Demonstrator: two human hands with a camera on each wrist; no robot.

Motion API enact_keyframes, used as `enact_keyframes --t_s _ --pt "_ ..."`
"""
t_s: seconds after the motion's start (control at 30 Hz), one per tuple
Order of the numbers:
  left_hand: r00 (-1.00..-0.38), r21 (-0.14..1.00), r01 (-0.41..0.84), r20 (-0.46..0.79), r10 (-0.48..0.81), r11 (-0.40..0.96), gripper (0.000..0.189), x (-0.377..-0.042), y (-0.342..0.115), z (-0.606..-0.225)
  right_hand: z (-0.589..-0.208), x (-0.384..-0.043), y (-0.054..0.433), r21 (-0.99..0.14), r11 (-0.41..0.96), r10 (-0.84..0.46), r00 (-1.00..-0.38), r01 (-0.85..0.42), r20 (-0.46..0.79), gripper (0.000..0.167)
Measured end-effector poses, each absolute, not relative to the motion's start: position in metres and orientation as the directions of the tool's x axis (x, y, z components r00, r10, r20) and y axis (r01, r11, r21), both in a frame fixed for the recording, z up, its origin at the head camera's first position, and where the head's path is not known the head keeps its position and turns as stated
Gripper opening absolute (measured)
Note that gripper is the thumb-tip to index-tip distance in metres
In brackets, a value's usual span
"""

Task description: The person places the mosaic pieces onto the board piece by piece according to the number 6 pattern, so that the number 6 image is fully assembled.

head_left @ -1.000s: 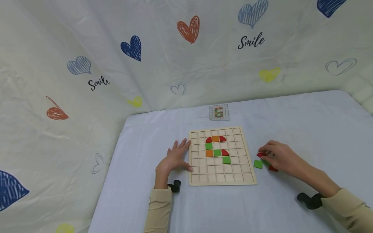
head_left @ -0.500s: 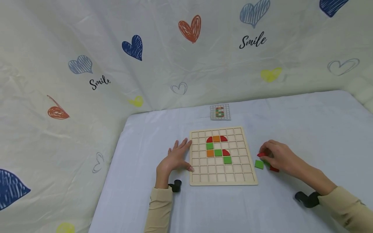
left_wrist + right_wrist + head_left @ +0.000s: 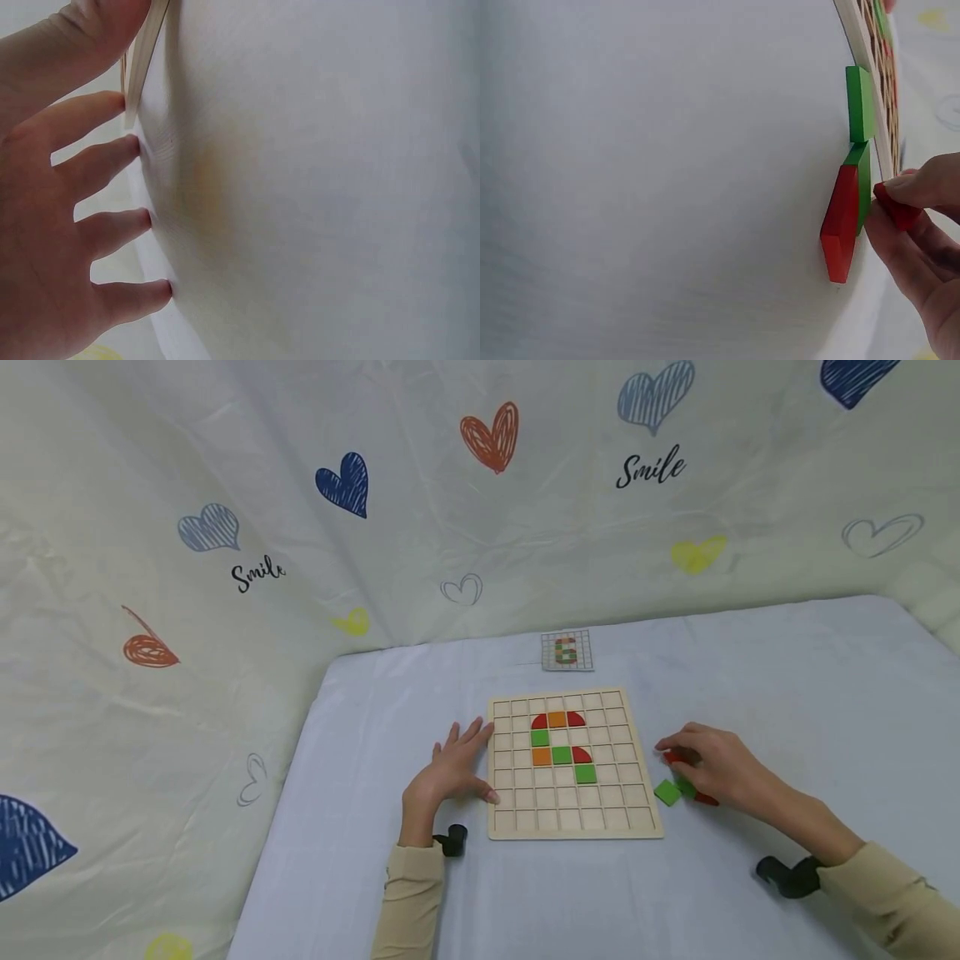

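The wooden grid board (image 3: 519,819) lies on the cloth, with several red, orange and green pieces set in its cells. My left hand (image 3: 446,774) spreads its fingers on the table, fingertips and thumb touching the board's left edge. To the right of the board, my right hand (image 3: 718,766) pinches a red piece (image 3: 900,210) between thumb and fingers; the fingers partly cover it. Below that hand lie a green square tile (image 3: 667,792), a second green piece (image 3: 863,180) and another red piece (image 3: 841,225), which leans against the second green one in the right wrist view.
A small pattern card (image 3: 567,651) showing a coloured figure on a grid lies behind the board. White cloth (image 3: 585,902) covers the table. A printed curtain (image 3: 405,535) with hearts hangs along the back.
The green square tile near the right hand has turned cornerwise and shifted slightly toward me. My right fingers have shifted slightly on the red piece. The left hand keeps its place.
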State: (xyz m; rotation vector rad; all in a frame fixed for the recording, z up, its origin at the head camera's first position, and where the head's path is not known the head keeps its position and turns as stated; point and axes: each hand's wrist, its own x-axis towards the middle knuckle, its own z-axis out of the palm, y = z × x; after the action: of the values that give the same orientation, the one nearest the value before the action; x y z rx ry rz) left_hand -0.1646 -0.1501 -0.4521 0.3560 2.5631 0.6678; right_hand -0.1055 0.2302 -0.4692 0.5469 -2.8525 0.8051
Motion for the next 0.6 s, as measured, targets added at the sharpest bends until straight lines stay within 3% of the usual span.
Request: enact_keyframes --t_s 0.6 --pt "-0.856 0.526 0.130 -0.368 0.363 0.841 0.117 -0.163 -0.150 -0.449 -0.459 -0.103 0.221 -0.650 0.679 -0.308 -0.937 -0.340 0.168 0.022"
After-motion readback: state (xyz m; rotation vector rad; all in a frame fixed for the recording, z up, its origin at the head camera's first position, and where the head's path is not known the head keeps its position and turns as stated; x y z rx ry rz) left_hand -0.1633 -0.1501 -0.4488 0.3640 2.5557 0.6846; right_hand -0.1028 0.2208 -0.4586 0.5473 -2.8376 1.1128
